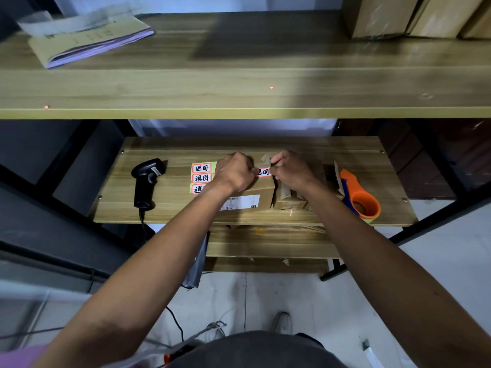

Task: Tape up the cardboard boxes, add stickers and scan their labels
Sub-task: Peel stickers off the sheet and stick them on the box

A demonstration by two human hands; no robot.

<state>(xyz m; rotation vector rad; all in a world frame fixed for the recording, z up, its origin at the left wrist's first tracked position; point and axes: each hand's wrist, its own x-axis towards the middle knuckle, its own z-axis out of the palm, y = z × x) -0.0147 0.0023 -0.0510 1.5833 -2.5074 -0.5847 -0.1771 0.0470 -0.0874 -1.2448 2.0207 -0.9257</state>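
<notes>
Dark clothing at the bottom edge belongs to a person standing over a low wooden table (pixel 180 208), with both bare forearms reaching forward. On the table stands a cardboard box (pixel 263 187) with a white printed label (pixel 240 202) on its near side. Above the box top, the left hand (pixel 233 171) and right hand (pixel 291 170) meet. Their fingers are curled, each pinching one end of a red-bordered sticker (pixel 263 172) held level just over the box. Whether it touches the cardboard yet cannot be told.

Just left of the box lies a sticker sheet (pixel 202 177) with three matching stickers showing. Farther left a black scanner (pixel 145 181) lies untouched, its cable hanging off the near edge. Right of the box sit smaller boxes (pixel 288 200), partly behind the right wrist, and beyond them an orange tape dispenser (pixel 362 201).

The box is probably taped by now, though the hands hide its top seam. Stickering is under way, and scanning looks still to do.

Behind, a higher shelf (pixel 239 88) carries papers (pixel 90 41) at left and more boxes (pixel 380 17), cut off at top right. The label's print is too small to read.
</notes>
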